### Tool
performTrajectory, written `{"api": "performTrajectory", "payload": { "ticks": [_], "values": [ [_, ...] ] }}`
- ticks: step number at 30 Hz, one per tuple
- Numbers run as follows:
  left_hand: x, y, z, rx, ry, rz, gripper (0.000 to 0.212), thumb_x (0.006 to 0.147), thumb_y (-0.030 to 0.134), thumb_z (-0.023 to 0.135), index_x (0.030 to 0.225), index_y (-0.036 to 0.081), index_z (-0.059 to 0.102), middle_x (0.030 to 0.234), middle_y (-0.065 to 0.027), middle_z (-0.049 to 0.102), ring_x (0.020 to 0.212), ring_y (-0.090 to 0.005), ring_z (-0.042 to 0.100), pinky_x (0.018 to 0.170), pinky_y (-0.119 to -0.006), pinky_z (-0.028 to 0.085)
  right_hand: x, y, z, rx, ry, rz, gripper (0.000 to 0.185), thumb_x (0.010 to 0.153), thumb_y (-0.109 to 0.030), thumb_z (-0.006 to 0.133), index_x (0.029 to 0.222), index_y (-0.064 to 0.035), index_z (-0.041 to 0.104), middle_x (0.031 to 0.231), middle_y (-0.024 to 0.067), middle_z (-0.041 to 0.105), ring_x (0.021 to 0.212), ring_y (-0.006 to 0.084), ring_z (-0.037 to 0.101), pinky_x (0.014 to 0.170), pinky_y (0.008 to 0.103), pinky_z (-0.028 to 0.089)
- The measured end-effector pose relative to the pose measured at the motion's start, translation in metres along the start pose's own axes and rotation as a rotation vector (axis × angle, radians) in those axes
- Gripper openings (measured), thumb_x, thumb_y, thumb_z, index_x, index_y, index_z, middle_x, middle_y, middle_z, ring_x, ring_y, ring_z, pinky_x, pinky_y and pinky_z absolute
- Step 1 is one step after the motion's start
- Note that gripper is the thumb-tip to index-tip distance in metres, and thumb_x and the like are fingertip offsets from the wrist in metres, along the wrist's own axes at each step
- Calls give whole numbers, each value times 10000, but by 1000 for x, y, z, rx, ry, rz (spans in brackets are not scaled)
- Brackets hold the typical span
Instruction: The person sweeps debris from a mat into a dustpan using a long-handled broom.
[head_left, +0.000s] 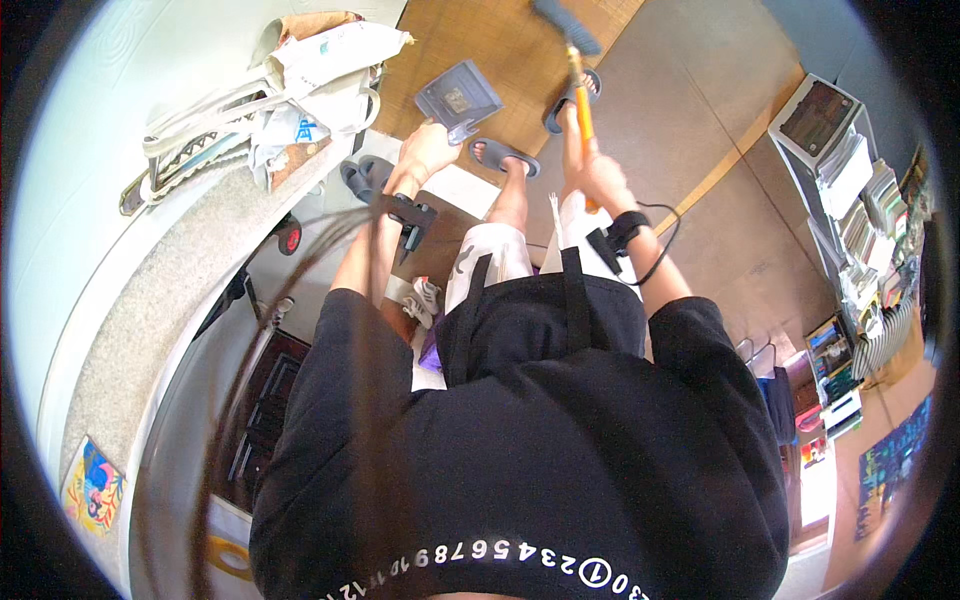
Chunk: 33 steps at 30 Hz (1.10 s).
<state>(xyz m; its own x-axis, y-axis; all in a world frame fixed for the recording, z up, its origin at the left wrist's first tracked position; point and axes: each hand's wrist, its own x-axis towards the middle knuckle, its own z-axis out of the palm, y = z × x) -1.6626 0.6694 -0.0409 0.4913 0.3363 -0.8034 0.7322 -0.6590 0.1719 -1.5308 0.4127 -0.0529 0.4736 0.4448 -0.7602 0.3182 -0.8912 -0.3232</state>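
My left hand (429, 154) is closed around the handle of a grey plastic dustpan (457, 94), whose pan points away from me above the floor. Whether the pan touches the floor I cannot tell. In my right hand (598, 180) is the orange handle of a small broom (583, 105). Its dark bristle head (566, 26) reaches the top of the view and looks slightly blurred. The broom stands to the right of the dustpan. Both wrists carry black strapped devices, and a cable loops from the right one.
My sandalled feet stand between the tools and me. At left, bags (322, 75) lie on a ledge (142, 300). Spare dark slippers (366, 178) and sneakers (422, 300) are on the floor. Along the right side runs a shelf (817, 120) with papers and books.
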Motion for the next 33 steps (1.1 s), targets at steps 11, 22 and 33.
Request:
{"api": "performTrajectory", "payload": {
  "ticks": [11, 22, 33],
  "values": [
    [14, 24, 12, -44, 43, 27, 302, 738, 294, 587, 866, 26, 638, 901, -224, 620, 877, -362, 603, 771, -425, 477, 23, 14, -8, 1077, -704, 40, 410, 815, -318, 632, 1120, -70, 516, 622, 7, 514, 443, 94, 480, 393, 228, 392],
    [-42, 24, -2, -29, 221, 49, 281, 762, 310, 563, 746, 38, 633, 710, -215, 602, 725, -413, 590, 639, -482, 465, -73, 140, -101, 1472, -406, 312, 393, 873, -221, 544, 1209, -63, 415, 623, 24, 459, 412, 102, 429, 352, 219, 370],
    [-68, 61, -39, -86, 495, 137, 293, 757, 305, 647, 744, 20, 580, 677, -201, 587, 676, -400, 567, 562, -444, 428, -100, 277, -40, 1428, 139, 570, 218, 831, -225, 543, 788, -27, 462, 506, 61, 473, 414, 203, 519, 377, 343, 406]
  ]
}}
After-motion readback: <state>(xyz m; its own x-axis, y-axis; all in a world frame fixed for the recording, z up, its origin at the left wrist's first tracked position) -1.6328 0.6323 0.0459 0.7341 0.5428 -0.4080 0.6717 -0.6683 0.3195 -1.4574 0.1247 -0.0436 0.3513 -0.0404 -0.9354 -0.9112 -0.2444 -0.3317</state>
